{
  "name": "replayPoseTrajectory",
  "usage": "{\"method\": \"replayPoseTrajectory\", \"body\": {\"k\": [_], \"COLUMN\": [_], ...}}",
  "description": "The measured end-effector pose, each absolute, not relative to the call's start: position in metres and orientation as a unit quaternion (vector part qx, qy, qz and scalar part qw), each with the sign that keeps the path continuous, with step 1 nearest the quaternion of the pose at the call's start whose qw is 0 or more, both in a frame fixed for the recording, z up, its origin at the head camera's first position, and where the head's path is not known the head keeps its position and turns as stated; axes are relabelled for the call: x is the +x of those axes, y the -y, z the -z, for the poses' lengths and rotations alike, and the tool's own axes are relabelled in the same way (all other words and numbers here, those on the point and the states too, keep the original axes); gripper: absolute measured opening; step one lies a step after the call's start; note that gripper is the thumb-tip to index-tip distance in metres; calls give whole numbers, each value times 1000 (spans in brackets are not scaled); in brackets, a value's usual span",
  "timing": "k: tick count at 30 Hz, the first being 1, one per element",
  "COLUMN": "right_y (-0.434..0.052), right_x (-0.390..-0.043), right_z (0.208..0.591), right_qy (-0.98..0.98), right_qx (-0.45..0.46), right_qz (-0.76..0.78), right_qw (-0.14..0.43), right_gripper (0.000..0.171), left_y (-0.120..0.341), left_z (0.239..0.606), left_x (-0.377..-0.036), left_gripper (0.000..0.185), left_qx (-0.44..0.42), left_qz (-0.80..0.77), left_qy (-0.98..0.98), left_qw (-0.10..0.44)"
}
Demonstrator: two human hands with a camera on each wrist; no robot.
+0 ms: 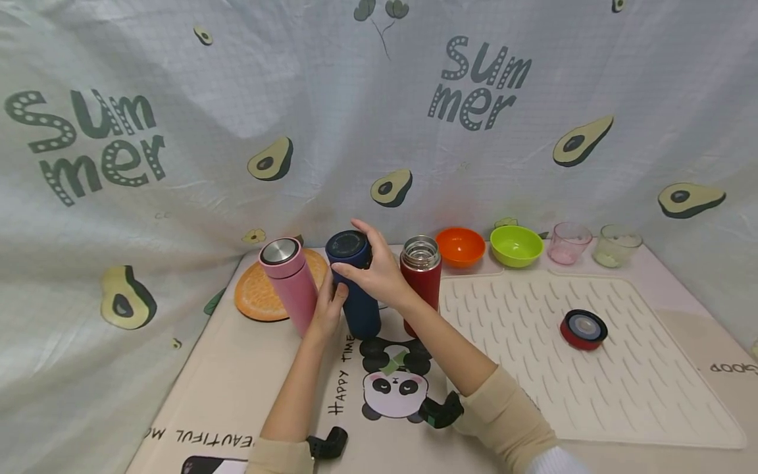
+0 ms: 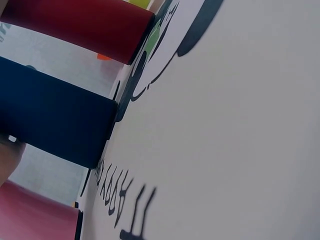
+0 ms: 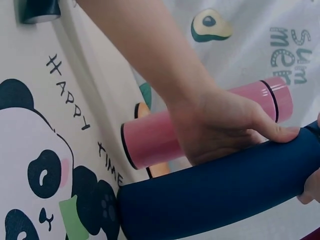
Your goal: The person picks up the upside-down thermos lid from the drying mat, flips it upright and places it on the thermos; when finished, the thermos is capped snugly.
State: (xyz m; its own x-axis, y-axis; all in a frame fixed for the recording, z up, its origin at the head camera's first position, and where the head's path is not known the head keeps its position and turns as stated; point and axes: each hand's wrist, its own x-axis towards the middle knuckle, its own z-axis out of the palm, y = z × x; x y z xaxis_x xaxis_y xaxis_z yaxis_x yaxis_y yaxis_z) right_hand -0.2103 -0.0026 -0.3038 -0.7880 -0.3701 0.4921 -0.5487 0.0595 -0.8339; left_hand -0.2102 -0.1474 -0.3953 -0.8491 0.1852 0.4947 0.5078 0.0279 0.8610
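A dark blue thermos (image 1: 362, 315) stands upright on the table with its dark lid (image 1: 347, 244) on. My left hand (image 1: 327, 311) holds the thermos body from the left, its thumb (image 3: 285, 133) along the side. The right hand (image 1: 383, 275) grips around the lid, thumb in front and fingers behind. Just left of the left hand stands a pink thermos (image 1: 298, 296) with a silver-topped lid. To the right, a red thermos (image 1: 424, 280) stands without a lid, its steel mouth showing. A red-and-black lid (image 1: 583, 329) lies upside down on the beige mat (image 1: 521, 382).
Behind the mat stand an orange bowl (image 1: 460, 247), a green bowl (image 1: 516, 247), a pinkish glass (image 1: 569, 243) and a clear glass (image 1: 616, 246). A round orange-patterned board (image 1: 254, 296) lies behind the pink thermos. A printed curtain (image 1: 331, 118) hangs along the back.
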Motion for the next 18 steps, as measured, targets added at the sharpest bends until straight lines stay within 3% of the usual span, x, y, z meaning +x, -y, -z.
{"method": "replayPoseTrajectory", "body": {"k": [7,18], "right_y": [2,8], "right_x": [-222,-236], "right_z": [319,330], "right_qy": [695,735], "right_qx": [316,270], "right_qz": [-645,-619], "right_qw": [34,53], "right_gripper": [73,76], "left_y": [151,152], "left_z": [411,412], "left_x": [-220,-220], "left_gripper": [78,80], "left_qx": [-249,-245], "left_qz": [656,650], "left_qy": [700,707], "left_qw": [131,132]}}
